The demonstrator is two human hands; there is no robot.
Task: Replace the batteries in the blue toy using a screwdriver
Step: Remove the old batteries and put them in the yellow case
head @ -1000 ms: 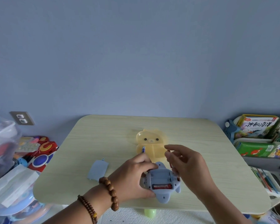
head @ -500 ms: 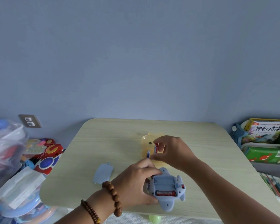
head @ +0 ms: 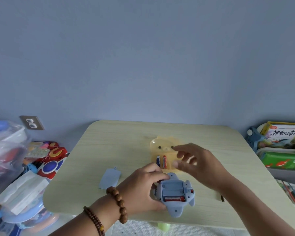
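On table (head: 109,142), L hand (head: 143,189) grips blue toy (head: 174,193) (compartment open); R hand (head: 199,166) hovers.

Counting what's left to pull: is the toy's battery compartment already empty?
No, one red battery lies in the nearest slot of the open compartment on the blue toy.

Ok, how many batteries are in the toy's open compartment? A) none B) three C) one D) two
C: one red battery lies in the slot of the toy nearest the camera, and the slots above it show bare.
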